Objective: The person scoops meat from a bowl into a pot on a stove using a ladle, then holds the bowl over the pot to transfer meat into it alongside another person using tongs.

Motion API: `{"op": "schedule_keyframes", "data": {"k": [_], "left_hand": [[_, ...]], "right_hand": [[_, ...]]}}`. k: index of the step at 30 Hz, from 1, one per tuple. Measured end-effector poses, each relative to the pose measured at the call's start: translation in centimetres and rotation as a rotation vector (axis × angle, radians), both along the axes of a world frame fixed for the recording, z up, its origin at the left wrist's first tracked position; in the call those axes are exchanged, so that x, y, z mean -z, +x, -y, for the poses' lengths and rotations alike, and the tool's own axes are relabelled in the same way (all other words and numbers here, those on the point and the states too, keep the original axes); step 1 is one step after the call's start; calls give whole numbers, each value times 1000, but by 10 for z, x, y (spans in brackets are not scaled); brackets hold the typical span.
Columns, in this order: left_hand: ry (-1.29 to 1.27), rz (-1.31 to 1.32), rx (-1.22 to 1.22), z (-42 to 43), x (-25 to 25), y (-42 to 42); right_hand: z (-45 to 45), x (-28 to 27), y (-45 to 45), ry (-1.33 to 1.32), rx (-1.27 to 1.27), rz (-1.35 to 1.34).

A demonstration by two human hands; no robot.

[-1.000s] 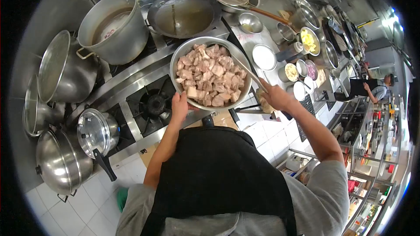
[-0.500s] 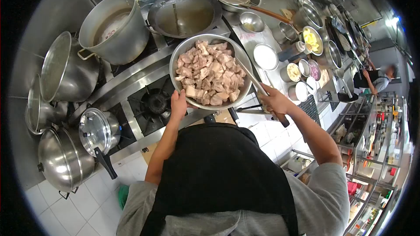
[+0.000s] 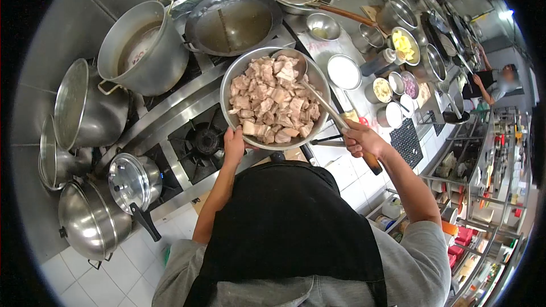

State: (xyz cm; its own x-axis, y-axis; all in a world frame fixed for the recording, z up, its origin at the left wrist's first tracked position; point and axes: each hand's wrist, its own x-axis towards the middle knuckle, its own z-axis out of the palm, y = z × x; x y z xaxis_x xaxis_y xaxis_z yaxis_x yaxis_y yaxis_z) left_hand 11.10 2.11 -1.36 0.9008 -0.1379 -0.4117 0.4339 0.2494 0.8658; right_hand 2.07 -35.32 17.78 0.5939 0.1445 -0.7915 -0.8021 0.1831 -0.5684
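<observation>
Ladle (image 3: 325, 102) slanting down-right from bowl (image 3: 318, 77), right hand (image 3: 364, 140) clasping ladle, left hand (image 3: 234, 144) gripping bowl

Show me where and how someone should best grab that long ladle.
Probably near the outer end of its handle, coming from the person's right. The ladle dips into the bowl beside the meat and slants out over the near-right rim, leaving that end outside; the right hand wraps the handle near there.
</observation>
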Motion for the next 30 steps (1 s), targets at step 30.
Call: {"op": "schedule_keyframes", "data": {"k": [30], "left_hand": [[-143,-83,137,-14,12,6]], "right_hand": [[-34,-123,-35,424,285,47]]}}
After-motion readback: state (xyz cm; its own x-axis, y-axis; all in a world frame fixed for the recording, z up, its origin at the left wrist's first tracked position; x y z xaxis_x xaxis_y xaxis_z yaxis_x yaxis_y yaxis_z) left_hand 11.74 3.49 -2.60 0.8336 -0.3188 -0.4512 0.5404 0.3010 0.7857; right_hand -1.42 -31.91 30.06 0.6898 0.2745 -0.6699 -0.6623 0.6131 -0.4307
